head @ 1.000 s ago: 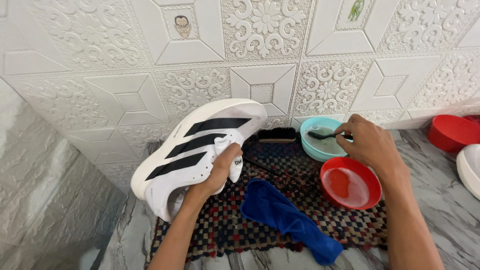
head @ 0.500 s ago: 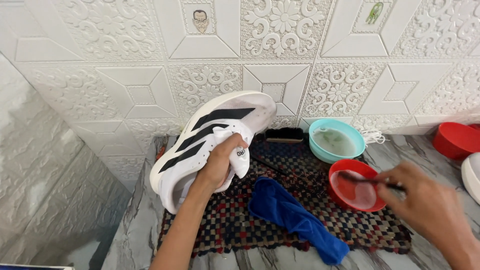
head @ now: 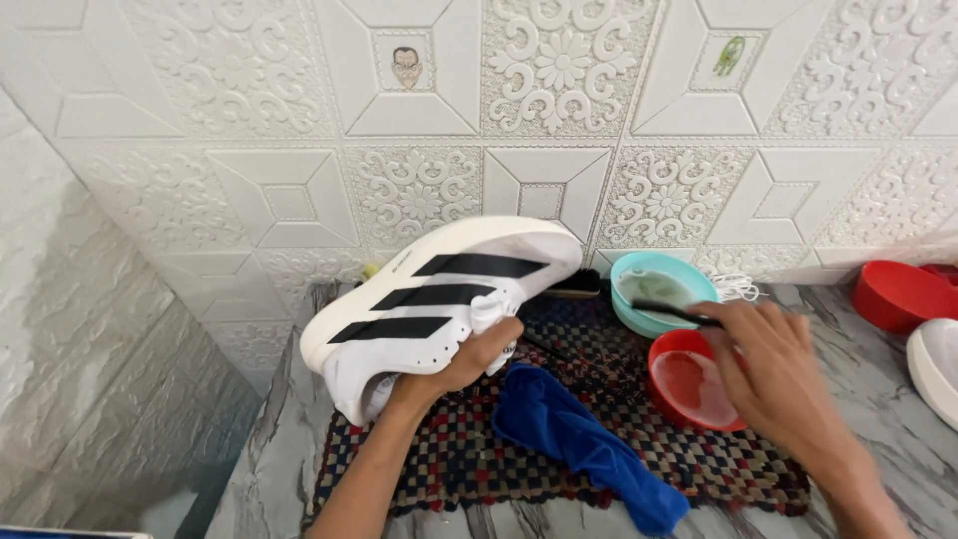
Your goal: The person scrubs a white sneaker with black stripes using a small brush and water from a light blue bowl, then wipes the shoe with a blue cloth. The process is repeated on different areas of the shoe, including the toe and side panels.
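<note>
Three black stripes cross the white sneaker [head: 439, 299], seemingly clean.

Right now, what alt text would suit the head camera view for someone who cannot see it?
A left hand holds up a white sneaker with black stripes, while the right hand holds a small brush over a teal bowl. A red bowl and blue cloth lie on a woven mat.

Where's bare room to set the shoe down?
Free: marble left of the mat, and the mat's front strip under the blue cloth. Crowded: right side, with red bowl, teal bowl, right hand.
</note>
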